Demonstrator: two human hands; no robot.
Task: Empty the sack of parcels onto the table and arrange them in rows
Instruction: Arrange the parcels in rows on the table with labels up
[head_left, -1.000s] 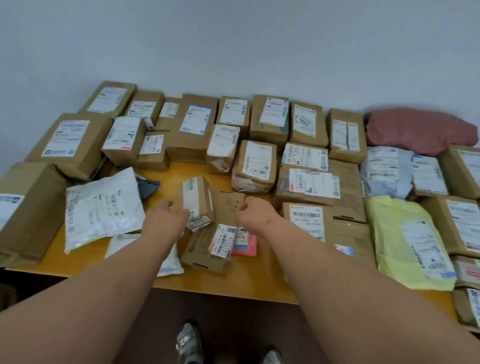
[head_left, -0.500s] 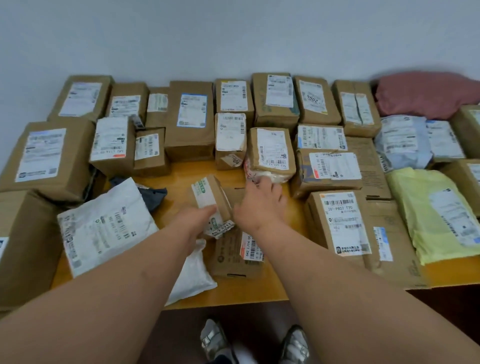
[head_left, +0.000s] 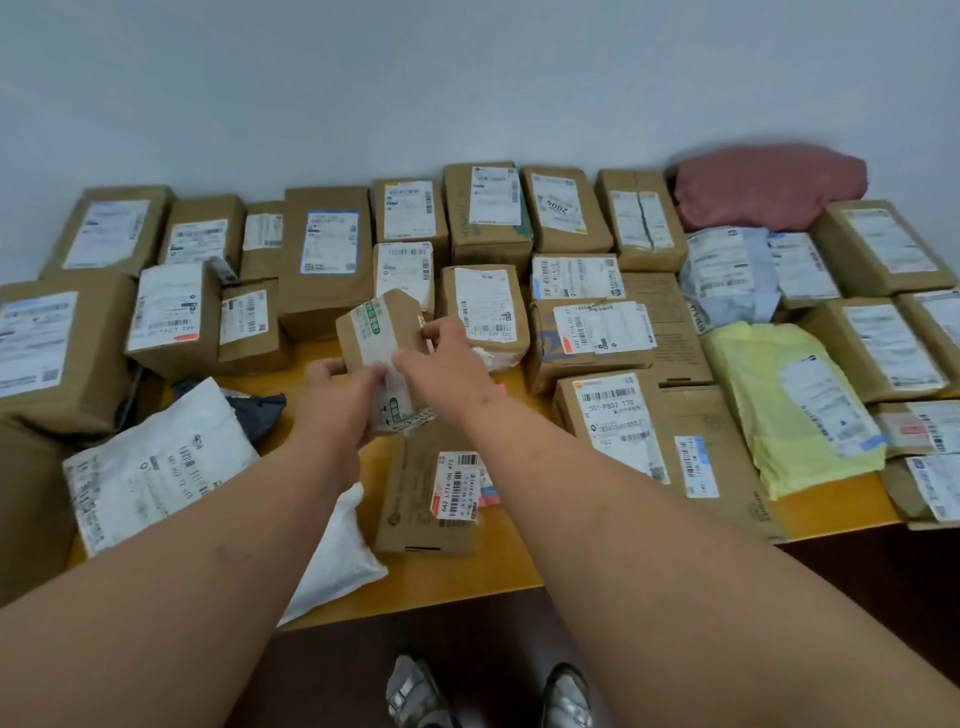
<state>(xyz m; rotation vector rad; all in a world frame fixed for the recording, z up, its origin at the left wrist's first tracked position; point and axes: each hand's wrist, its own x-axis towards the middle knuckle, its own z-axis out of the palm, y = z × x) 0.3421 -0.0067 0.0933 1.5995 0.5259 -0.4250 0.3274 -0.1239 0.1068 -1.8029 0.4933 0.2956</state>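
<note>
While both hands (head_left: 332, 400) grip it, small box (head_left: 382, 345) tilted, long axis toward the wall

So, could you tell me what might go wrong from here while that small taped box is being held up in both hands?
1. The small taped box is held tilted by the left hand and right hand at its edges; it could slip onto the flat brown carton below.
2. The white poly mailer hangs over the table edge beside the left forearm; a brush could drag it off.
3. Space between rows looks tight, so setting the box down may shove neighbouring parcels askew.
</note>
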